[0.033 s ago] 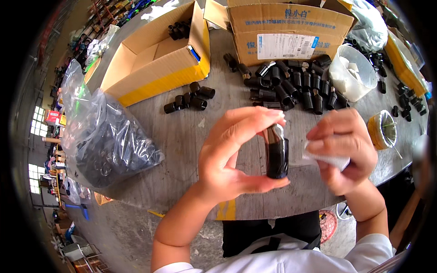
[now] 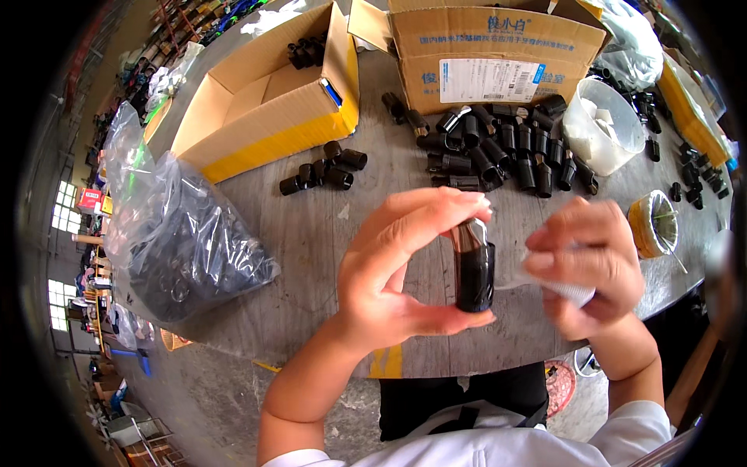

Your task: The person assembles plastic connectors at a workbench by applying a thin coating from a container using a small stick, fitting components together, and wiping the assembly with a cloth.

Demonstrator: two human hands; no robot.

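Observation:
My left hand [image 2: 393,268] grips a glossy black cylindrical part [image 2: 475,272] upright over the table, fingers on its top end and thumb under its bottom. The part's upper section is shiny and brownish, with a slanted tip. To the right of it, my right hand [image 2: 591,268], slightly blurred, is closed on a small white cloth or tissue [image 2: 572,288]. A gap separates this hand from the part. Just beyond both hands lies a pile of similar black parts [image 2: 486,152], some with shiny tips.
At the back stand an open carton with a yellow band [image 2: 272,132] and a brown carton [image 2: 498,62]. A translucent tub [image 2: 599,140] and a small yellow-wrapped cup [image 2: 650,226] are at right. On the left rests a clear plastic bag of dark pieces [image 2: 194,241], near several loose black caps [image 2: 319,173].
The black part has tilted a little and dropped slightly in my left hand. My right hand has shifted slightly, still with the white cloth or tissue.

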